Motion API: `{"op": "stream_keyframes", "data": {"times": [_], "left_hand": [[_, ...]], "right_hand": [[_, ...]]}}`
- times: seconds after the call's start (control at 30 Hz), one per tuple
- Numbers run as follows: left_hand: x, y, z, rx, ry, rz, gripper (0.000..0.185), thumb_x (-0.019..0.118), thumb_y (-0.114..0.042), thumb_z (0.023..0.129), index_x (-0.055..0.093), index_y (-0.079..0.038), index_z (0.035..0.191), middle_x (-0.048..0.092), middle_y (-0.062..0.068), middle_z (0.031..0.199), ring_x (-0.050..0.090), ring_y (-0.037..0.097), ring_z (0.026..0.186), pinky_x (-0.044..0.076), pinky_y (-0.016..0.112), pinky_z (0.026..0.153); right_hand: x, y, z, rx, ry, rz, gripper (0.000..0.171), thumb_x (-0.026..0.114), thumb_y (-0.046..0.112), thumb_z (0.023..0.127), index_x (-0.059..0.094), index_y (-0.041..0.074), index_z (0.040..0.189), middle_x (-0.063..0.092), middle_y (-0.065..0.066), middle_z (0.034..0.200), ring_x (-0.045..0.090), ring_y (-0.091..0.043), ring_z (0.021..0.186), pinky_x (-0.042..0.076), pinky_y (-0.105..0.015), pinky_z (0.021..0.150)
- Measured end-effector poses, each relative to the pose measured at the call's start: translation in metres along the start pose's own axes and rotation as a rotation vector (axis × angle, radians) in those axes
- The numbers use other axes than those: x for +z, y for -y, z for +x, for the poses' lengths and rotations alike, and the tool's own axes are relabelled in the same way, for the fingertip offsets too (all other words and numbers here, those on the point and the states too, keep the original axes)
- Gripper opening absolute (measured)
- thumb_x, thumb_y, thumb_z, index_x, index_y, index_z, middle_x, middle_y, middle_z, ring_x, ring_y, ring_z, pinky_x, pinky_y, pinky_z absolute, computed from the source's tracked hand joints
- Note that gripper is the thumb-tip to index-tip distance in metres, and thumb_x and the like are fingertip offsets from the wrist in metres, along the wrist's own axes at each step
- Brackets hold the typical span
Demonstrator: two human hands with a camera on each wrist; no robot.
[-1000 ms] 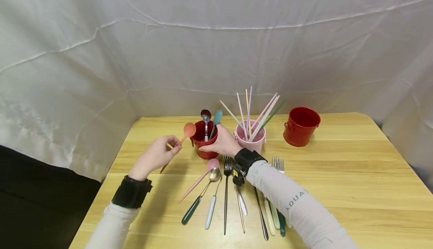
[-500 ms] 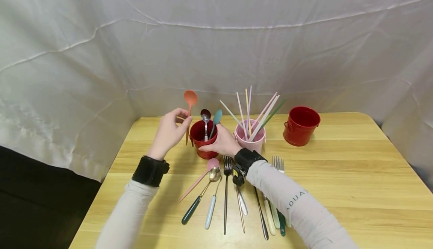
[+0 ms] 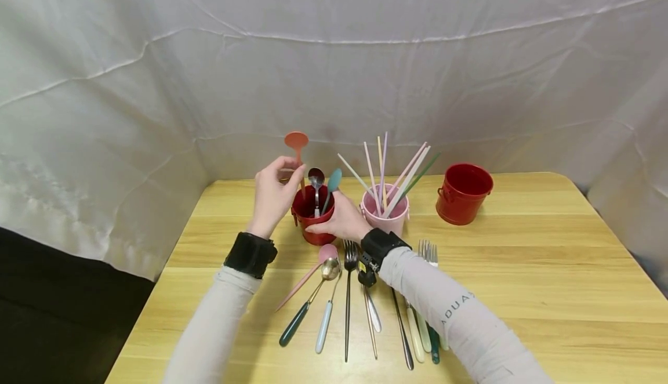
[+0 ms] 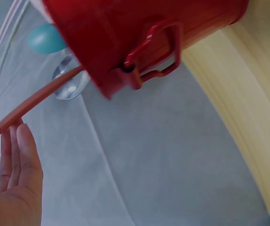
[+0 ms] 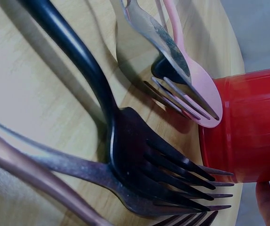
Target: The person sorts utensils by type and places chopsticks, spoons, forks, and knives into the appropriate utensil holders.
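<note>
My left hand (image 3: 273,189) pinches an orange spoon (image 3: 297,140) by its handle, bowl upward. The handle's lower end reaches inside the rim of the left red bucket (image 3: 319,238), as the left wrist view also shows with the spoon handle (image 4: 36,99) and bucket (image 4: 102,42). A metal spoon (image 3: 316,177) and a teal spoon (image 3: 334,180) stand in that bucket. My right hand (image 3: 344,218) grips the bucket's right side, thumb across the front; its other fingers are mostly hidden. In the right wrist view, only a bit of that hand shows below the bucket (image 5: 252,122).
A pink bucket (image 3: 388,225) of several straws stands right of my right hand, with another red bucket (image 3: 461,204) farther right. In front lie a pink spoon (image 3: 327,253), a green-handled spoon (image 3: 296,323), a black fork (image 3: 348,291) and several other pieces of cutlery.
My left hand has lifted the orange spoon, turned it upright and carried it right, bringing its handle end from beside the red bucket to inside the rim. My right hand has stayed put.
</note>
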State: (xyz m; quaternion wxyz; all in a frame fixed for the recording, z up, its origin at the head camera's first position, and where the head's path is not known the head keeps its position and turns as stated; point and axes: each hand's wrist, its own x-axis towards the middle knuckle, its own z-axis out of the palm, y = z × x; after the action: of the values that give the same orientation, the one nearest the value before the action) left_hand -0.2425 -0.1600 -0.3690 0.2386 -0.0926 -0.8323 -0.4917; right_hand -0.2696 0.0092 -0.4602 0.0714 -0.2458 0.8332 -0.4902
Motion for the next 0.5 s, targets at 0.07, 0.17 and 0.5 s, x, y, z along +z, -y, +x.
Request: {"op": "stream_keyframes", "data": {"times": [0.07, 0.17, 0.5], "left_hand": [[0.002, 0.003, -0.001, -0.018, 0.005, -0.003, 0.017, 0.071, -0.018, 0.094, 0.07, -0.003, 0.101, 0.076, 0.014, 0.099, 0.077, 0.029, 0.087, 0.063, 0.042, 0.081], [0.004, 0.01, -0.003, -0.082, 0.061, 0.027, 0.022, 0.07, -0.02, 0.095, 0.07, -0.002, 0.108, 0.073, 0.016, 0.11, 0.075, 0.031, 0.097, 0.062, 0.043, 0.085], [0.0, 0.034, -0.022, -0.223, 0.16, 0.098, 0.04, 0.071, -0.021, 0.094, 0.063, 0.002, 0.125, 0.062, 0.02, 0.129, 0.07, 0.038, 0.106, 0.06, 0.047, 0.09]], "right_hand": [[0.0, 0.0, 0.0, 0.001, -0.002, -0.004, 0.085, 0.091, 0.026, 0.074, 0.042, 0.017, 0.143, 0.063, -0.003, 0.136, 0.06, -0.02, 0.128, 0.049, -0.039, 0.11], [0.001, -0.001, 0.001, 0.001, -0.001, -0.01, 0.085, 0.091, 0.026, 0.074, 0.041, 0.018, 0.143, 0.062, -0.002, 0.136, 0.06, -0.019, 0.128, 0.049, -0.038, 0.11], [0.002, -0.003, 0.002, -0.02, -0.005, -0.021, 0.079, 0.091, 0.027, 0.074, 0.05, 0.017, 0.14, 0.065, -0.002, 0.131, 0.063, -0.019, 0.122, 0.051, -0.037, 0.107]]}}
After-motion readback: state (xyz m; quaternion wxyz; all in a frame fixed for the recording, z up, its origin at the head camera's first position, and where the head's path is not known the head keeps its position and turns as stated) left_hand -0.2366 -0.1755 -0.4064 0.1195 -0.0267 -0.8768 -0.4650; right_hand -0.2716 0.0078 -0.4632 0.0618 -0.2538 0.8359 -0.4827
